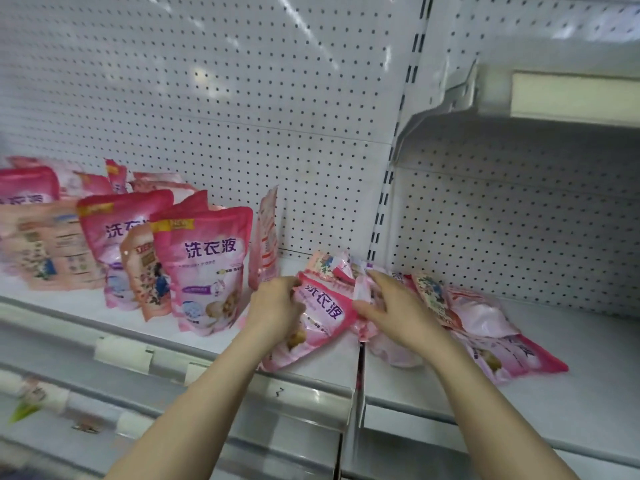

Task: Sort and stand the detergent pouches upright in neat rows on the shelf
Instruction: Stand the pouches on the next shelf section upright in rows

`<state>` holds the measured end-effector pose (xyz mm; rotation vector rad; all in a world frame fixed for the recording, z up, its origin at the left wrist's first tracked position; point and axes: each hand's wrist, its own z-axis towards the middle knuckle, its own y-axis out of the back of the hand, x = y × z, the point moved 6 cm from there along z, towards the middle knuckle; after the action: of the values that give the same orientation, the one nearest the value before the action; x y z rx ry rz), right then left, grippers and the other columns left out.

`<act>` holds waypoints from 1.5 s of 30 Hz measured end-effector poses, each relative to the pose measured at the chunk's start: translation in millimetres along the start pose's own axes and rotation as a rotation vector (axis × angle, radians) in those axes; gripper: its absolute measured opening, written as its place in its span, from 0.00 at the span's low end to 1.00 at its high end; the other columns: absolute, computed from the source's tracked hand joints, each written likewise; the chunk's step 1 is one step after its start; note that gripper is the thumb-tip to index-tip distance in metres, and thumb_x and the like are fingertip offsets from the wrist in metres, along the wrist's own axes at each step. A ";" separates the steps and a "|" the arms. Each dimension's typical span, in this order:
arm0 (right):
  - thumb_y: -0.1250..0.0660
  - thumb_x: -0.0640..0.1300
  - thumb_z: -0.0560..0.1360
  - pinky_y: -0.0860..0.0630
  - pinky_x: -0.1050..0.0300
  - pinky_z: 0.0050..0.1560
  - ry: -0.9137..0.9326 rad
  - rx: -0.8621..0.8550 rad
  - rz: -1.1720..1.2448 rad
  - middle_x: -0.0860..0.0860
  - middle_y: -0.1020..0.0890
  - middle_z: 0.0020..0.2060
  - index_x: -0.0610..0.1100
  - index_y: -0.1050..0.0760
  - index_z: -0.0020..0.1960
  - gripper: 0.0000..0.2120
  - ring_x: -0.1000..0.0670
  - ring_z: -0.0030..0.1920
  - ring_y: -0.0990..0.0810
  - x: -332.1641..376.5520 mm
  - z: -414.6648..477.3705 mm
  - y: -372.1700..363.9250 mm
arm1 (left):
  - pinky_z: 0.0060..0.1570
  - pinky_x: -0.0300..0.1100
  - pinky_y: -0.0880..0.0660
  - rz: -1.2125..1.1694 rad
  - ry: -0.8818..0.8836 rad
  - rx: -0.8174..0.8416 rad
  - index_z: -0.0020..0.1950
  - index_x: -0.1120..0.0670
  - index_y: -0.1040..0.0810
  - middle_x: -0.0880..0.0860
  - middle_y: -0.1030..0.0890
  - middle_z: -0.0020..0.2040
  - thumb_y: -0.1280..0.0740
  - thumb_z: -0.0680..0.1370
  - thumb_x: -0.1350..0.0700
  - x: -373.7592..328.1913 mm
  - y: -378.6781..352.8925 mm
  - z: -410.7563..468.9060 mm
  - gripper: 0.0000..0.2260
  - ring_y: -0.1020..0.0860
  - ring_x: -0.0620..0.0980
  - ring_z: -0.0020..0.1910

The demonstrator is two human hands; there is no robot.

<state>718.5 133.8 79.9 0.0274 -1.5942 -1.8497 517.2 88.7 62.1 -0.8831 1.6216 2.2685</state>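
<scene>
A pink detergent pouch (pixel 322 313) with purple characters lies tilted at the shelf's (pixel 86 303) front, near the joint between two shelf sections. My left hand (pixel 273 310) grips its upper left corner. My right hand (pixel 391 310) grips its right edge, where a pale pouch (pixel 363 289) is bunched up behind it. Several pink pouches (pixel 204 268) stand upright in loose rows to the left, some leaning. A thin pouch (pixel 265 237) stands edge-on beside them. More pouches (pixel 485 327) lie flat in a heap on the right section.
A white pegboard back wall (pixel 242 98) rises behind the shelf. An upper shelf (pixel 571 98) overhangs the right section. Price-label holders (pixel 124 353) run along the front rail. A lower shelf with a blurred item (pixel 31 400) shows at the bottom left.
</scene>
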 end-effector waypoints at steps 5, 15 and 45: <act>0.37 0.60 0.79 0.26 0.56 0.56 -0.062 0.083 0.179 0.48 0.19 0.62 0.46 0.26 0.69 0.25 0.49 0.58 0.20 26.5 35.0 11.1 | 0.47 0.39 0.23 -0.266 -0.241 -0.266 0.65 0.44 0.22 0.47 0.14 0.43 0.28 0.73 0.60 -13.7 25.3 -35.0 0.22 0.18 0.41 0.41; 0.27 0.50 0.75 0.22 0.54 0.33 0.067 -0.072 0.488 0.43 0.14 0.37 0.44 0.15 0.44 0.09 0.44 0.33 0.17 102.0 68.6 32.3 | 0.61 0.41 0.30 -0.229 -0.382 -0.594 0.65 0.51 0.22 0.48 0.19 0.56 0.26 0.73 0.60 14.1 99.7 -42.2 0.20 0.23 0.48 0.56; 0.39 0.37 0.77 0.26 0.48 0.61 -0.497 -0.534 -0.177 0.42 0.23 0.66 0.46 0.30 0.73 0.24 0.40 0.64 0.24 -107.5 -58.7 61.1 | 0.60 0.51 0.29 0.021 -0.753 -0.205 0.64 0.56 0.21 0.56 0.22 0.60 0.28 0.74 0.60 -63.8 1.6 -16.3 0.18 0.25 0.59 0.60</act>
<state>855.2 136.0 75.6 -0.5854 -1.3729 -2.5084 572.8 83.7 97.0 0.0011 1.0701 2.3769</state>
